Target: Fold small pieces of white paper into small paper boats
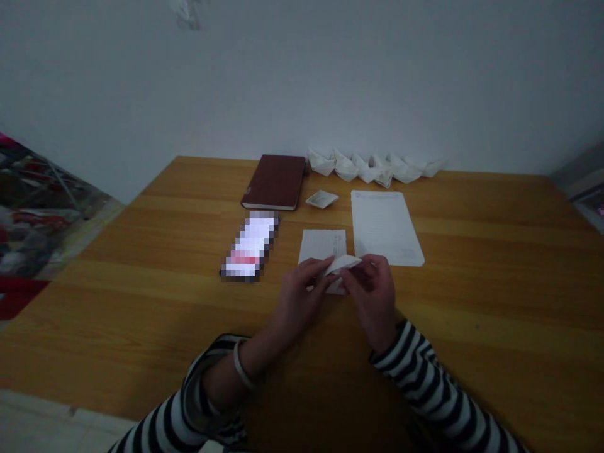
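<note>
1. Pale wall fills the top of the head view, and a warm wooden tabletop runs right up to it. Off past the left edge sits a multicoloured heap, too blurred to name.
2. Straight to the action at centre: the left hand and the right hand are close together, fingers curled, both pinching one small folded paper between them. Neither hand is spread open, and that white, pointed fold is all they have hold of.
3. Right under that grip lies a loose paper sheet, its near part hidden behind the hands.
4. Just beside it on the right, a larger lined sheet lies flat, with faint rows of print or writing too small to read.
5. Looking up the tabletop, a row of white paper boats lines the far edge by the wall, bunched so they touch. In front of them rests one flatter folded paper, sitting between the notebook and the lined sheet.
6. Over on the left, a dark brown notebook lies closed. Nearer, a pixelated oblong lies at a slant, too blurred to identify.
7. Both forearms come in wearing black-and-white striped sleeves, and a pale bangle circles the left wrist.
</note>
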Demonstrator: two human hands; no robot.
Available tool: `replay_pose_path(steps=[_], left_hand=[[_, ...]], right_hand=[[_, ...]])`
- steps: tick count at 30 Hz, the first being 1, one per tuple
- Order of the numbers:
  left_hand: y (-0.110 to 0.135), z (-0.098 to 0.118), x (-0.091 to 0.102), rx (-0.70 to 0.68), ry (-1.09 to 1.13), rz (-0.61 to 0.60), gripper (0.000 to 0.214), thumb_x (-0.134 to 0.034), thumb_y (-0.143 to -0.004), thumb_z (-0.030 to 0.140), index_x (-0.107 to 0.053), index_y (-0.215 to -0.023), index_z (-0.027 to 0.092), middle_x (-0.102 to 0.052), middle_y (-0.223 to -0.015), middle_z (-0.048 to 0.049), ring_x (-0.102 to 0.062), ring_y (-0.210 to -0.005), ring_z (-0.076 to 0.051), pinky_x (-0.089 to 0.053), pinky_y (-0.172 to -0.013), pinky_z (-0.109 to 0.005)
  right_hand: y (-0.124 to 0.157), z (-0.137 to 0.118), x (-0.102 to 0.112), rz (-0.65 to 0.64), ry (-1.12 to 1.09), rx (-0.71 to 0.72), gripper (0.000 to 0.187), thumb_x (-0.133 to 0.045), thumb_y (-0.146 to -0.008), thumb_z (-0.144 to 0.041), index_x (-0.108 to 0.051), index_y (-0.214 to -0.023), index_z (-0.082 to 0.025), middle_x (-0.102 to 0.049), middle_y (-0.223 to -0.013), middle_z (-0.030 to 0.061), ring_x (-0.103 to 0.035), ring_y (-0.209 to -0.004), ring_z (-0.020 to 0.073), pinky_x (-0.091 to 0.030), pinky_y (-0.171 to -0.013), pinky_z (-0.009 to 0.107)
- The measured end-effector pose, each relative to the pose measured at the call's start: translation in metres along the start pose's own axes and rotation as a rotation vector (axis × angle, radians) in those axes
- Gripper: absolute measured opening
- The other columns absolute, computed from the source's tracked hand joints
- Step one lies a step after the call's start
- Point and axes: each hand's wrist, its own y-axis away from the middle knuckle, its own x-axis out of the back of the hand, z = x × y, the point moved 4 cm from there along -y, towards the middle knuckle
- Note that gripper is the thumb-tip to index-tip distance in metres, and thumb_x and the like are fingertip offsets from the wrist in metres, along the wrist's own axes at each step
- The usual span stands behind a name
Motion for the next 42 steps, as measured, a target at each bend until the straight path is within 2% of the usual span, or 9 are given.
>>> replay_pose_path(steps=[5,11,17,28,30,33,36,39,42], left_hand=[[-0.004,-0.014,0.003,0.178,0.149,0.08,0.036,-0.068,-0.085,0.025,-0.068,-0.119,0.016,-0.071,-0.104,-0.0094,-0.068,-0.089,-0.02,-0.056,-0.076,-0.031],[-0.002,-0.004,-0.001,-0.047,-0.112,-0.014,0.034,-0.058,-0.092,0.02,-0.063,-0.126,0.021,-0.068,-0.101,-0.0079,-0.066,-0.088,-0.018,-0.056,-0.076,-0.03],[0.006,0.002,-0.007,-0.182,-0.335,-0.107,0.05,-0.047,-0.094,0.012,-0.044,-0.143,0.025,-0.058,-0.126,-0.0108,-0.063,-0.109,-0.021,-0.056,-0.091,-0.036],[0.011,0.021,-0.004,-0.216,-0.225,-0.312,0.055,-0.053,-0.092,0.012,-0.042,-0.144,0.028,-0.052,-0.142,-0.0083,-0.054,-0.126,-0.02,-0.047,-0.106,-0.038],[-0.003,0.026,0.005,-0.22,-0.233,-0.351,0.047,-0.059,-0.09,0.02,-0.052,-0.137,0.025,-0.057,-0.137,-0.0093,-0.057,-0.123,-0.022,-0.049,-0.104,-0.039],[-0.057,0.026,0.034,-0.102,-0.392,-0.155,0.034,-0.051,-0.095,0.026,-0.06,-0.126,0.016,-0.07,-0.11,-0.0122,-0.069,-0.094,-0.022,-0.057,-0.082,-0.036],[-0.129,0.023,0.054,-0.095,-0.563,-0.047,0.036,-0.049,-0.092,0.015,-0.059,-0.126,0.009,-0.064,-0.12,-0.017,-0.062,-0.109,-0.025,-0.049,-0.096,-0.039],[-0.187,0.012,0.049,-0.073,-0.62,-0.155,0.039,-0.064,-0.081,0.009,-0.063,-0.12,0.007,-0.065,-0.116,-0.0167,-0.06,-0.11,-0.028,-0.047,-0.099,-0.039],[-0.213,-0.004,0.031,-0.016,-0.646,-0.293,0.032,-0.064,-0.089,0.023,-0.062,-0.118,0.011,-0.064,-0.117,-0.0124,-0.063,-0.103,-0.025,-0.053,-0.09,-0.042]], right_hand=[[0.006,-0.001,0.001,-0.031,0.299,0.135,0.01,-0.069,-0.084,-0.028,-0.069,-0.093,-0.022,-0.069,-0.085,0.0013,-0.066,-0.072,0.0144,-0.055,-0.067,0.029],[0.003,0.012,0.001,-0.041,0.3,0.025,0.022,-0.068,-0.083,-0.035,-0.074,-0.098,-0.019,-0.075,-0.093,0.0081,-0.07,-0.075,0.0204,-0.058,-0.073,0.037],[-0.001,0.015,0.0,-0.003,0.151,-0.096,0.028,-0.072,-0.076,-0.037,-0.071,-0.095,-0.016,-0.075,-0.092,0.0085,-0.071,-0.077,0.0218,-0.059,-0.07,0.035],[-0.01,0.005,0.009,-0.029,0.17,-0.086,0.017,-0.069,-0.073,-0.029,-0.069,-0.084,-0.015,-0.068,-0.074,0.0027,-0.062,-0.07,0.0188,-0.051,-0.064,0.029],[-0.011,0.006,0.012,0.004,0.194,-0.107,0.015,-0.068,-0.073,-0.03,-0.066,-0.073,-0.016,-0.062,-0.061,-0.0004,-0.055,-0.056,0.0149,-0.044,-0.051,0.026],[-0.012,0.009,0.014,0.018,0.203,-0.126,0.025,-0.066,-0.077,-0.036,-0.057,-0.062,-0.018,-0.049,-0.047,-0.0054,-0.041,-0.041,0.01,-0.031,-0.04,0.022],[-0.012,0.009,0.012,-0.021,0.196,-0.102,0.032,-0.062,-0.082,-0.046,-0.057,-0.066,-0.018,-0.052,-0.05,-0.004,-0.043,-0.042,0.0095,-0.032,-0.04,0.021],[-0.011,0.008,0.01,-0.045,0.194,-0.071,0.036,-0.06,-0.084,-0.051,-0.058,-0.071,-0.018,-0.055,-0.054,-0.003,-0.045,-0.044,0.0097,-0.034,-0.041,0.021],[-0.011,0.007,0.009,-0.06,0.185,-0.074,0.037,-0.059,-0.086,-0.052,-0.057,-0.073,-0.017,-0.055,-0.055,-0.0029,-0.046,-0.045,0.0098,-0.035,-0.043,0.021]])
